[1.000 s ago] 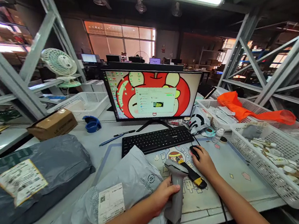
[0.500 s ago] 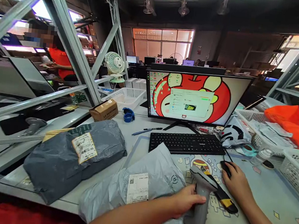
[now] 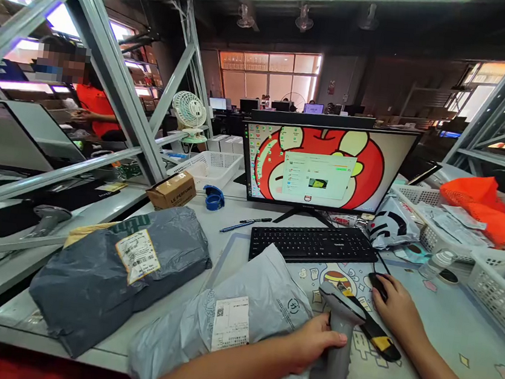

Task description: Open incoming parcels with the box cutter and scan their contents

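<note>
My left hand (image 3: 319, 345) is closed round the handle of a grey barcode scanner (image 3: 338, 351). Under that forearm lies a light grey plastic mailer (image 3: 187, 319) with a white label (image 3: 231, 324). On the desk mat my right hand (image 3: 396, 309) rests over a black mouse (image 3: 378, 285), fingers curved on it. Between my hands a black and yellow utility knife (image 3: 377, 336) lies on the mat, partly hidden by the scanner. A black keyboard (image 3: 314, 244) sits behind them, in front of a monitor (image 3: 391, 169) showing a small window.
On the left are a dark grey parcel (image 3: 177, 248), a brown box (image 3: 172, 191) and a blue tape roll (image 3: 214, 198). White baskets (image 3: 491, 290) stand at right beside a clear bottle (image 3: 438, 263). A metal frame (image 3: 111, 70) rises at left; a person (image 3: 95, 111) stands beyond it.
The view has shifted slightly. Both hands stay where they were, the left on the scanner and the right on the mouse. The person beyond the frame has moved their hands a little.
</note>
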A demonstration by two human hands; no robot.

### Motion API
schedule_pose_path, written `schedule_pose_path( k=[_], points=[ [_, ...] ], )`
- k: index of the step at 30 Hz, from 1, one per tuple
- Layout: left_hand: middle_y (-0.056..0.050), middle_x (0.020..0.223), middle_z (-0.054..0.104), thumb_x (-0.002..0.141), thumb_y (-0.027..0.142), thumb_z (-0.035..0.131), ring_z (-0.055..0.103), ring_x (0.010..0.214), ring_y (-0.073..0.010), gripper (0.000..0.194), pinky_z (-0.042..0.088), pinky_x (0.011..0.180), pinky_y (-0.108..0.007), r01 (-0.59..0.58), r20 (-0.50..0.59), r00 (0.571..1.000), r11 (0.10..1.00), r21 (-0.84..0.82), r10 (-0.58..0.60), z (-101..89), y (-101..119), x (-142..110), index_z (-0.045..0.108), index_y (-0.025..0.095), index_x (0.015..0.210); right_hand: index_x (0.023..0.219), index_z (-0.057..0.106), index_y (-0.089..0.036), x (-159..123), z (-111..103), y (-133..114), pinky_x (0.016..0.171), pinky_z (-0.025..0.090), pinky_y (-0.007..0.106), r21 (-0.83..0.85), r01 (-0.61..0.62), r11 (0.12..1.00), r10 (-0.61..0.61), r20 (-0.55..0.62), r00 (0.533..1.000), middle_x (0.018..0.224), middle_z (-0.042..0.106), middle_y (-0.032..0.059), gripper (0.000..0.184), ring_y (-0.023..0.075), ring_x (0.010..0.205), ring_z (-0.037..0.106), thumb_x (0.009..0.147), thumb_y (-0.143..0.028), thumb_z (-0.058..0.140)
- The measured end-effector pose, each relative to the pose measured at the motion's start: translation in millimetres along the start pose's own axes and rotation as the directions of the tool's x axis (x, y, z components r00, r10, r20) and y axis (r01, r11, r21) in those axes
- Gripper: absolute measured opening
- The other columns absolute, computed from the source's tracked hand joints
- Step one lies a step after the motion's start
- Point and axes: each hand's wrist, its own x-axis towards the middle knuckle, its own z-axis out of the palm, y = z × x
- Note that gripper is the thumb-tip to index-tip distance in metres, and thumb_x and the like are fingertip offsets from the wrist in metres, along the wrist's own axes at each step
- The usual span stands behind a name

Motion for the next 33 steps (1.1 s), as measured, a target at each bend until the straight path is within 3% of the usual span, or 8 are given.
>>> schedule_pose_path(
  k=[4, 14, 22, 29, 33],
  points=[
    [-0.01, 0.105, 0.069, 0.055, 0.049, 0.092, 0.061, 0.089, -0.0215, 0.075, 0.045, 0.084, -0.033, -0.016, 0.028, 0.999, 1.0, -0.015, 0.017, -2.1, -2.2, 0.8, 0.068, 0.012, 0.116, 0.128, 0.066, -0.011, 0.7, 4.4, 3.8, 0.104, 0.051, 0.052, 0.015, 0.004, 1.0, -0.004, -0.001, 1.0, 0.132, 0.062, 0.0206, 0.048, 0.0345, 0.121, 0.061, 0.097, -0.041, 0.045],
    [-0.01, 0.095, 0.071, 0.055, 0.049, 0.091, 0.065, 0.095, -0.0256, 0.07, 0.046, 0.093, -0.036, -0.047, 0.041, 0.998, 0.999, -0.023, 0.048, 6.9, 8.2, -5.1, 0.07, 0.013, 0.111, 0.13, 0.065, -0.011, 0.3, 4.2, 3.0, 0.106, 0.05, 0.052, 0.017, -0.011, 1.0, 0.011, 0.01, 1.0, 0.133, 0.062, 0.0206, 0.049, 0.0347, 0.123, 0.06, 0.098, -0.042, 0.044],
    [-0.009, 0.095, 0.072, 0.056, 0.046, 0.091, 0.065, 0.088, -0.0227, 0.075, 0.048, 0.09, -0.035, -0.013, 0.018, 1.0, 1.0, -0.014, 0.013, 5.4, 7.5, -6.0, 0.068, 0.013, 0.12, 0.127, 0.068, -0.012, 2.2, 4.8, 1.8, 0.104, 0.051, 0.052, 0.049, -0.014, 0.999, 0.015, -0.009, 1.0, 0.132, 0.063, 0.0205, 0.047, 0.0342, 0.12, 0.061, 0.096, -0.041, 0.047],
    [-0.011, 0.1, 0.072, 0.059, 0.045, 0.09, 0.066, 0.102, -0.0272, 0.072, 0.047, 0.091, -0.035, -0.031, 0.03, 0.999, 0.999, -0.009, 0.032, 5.7, 8.9, -6.3, 0.068, 0.013, 0.119, 0.127, 0.068, -0.014, 2.9, 6.1, 4.1, 0.104, 0.051, 0.052, 0.067, -0.002, 0.998, 0.003, -0.013, 1.0, 0.132, 0.063, 0.0199, 0.045, 0.0338, 0.121, 0.061, 0.096, -0.041, 0.048],
    [-0.01, 0.097, 0.072, 0.06, 0.044, 0.089, 0.066, 0.093, -0.0242, 0.071, 0.049, 0.088, -0.034, -0.027, 0.029, 0.999, 0.999, -0.017, 0.028, 5.0, 8.5, -7.0, 0.066, 0.013, 0.12, 0.127, 0.068, -0.013, 3.3, 6.5, 4.6, 0.104, 0.051, 0.052, 0.07, 0.007, 0.998, -0.006, -0.014, 1.0, 0.132, 0.063, 0.0204, 0.046, 0.034, 0.121, 0.061, 0.097, -0.041, 0.047]
  ],
)
